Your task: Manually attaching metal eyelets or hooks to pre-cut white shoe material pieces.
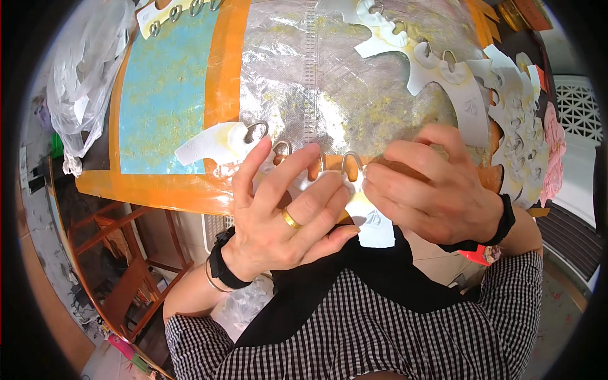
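Observation:
A white, curved strip with scalloped tabs (pixel 376 229) lies along the table's near edge. It has several metal rings (pixel 351 159) set in its tabs. My left hand (pixel 288 209) rests across the strip, fingers spread and stretched out, covering much of its middle. The fingertips lie beside the rings. On the right, my right hand (pixel 434 187) has curled fingers pinching the strip next to a ring. The strip's left end (pixel 212 143) bears yellowish smears and a standing ring.
A silver sheet (pixel 278 69) with yellow residue covers the table, bordered by orange tape (pixel 152 191) and a blue panel (pixel 161 95). More white ringed strips (pixel 465 107) lie at right, some piled. A clear plastic bag (pixel 88 82) hangs at left, above a wooden chair (pixel 126 278).

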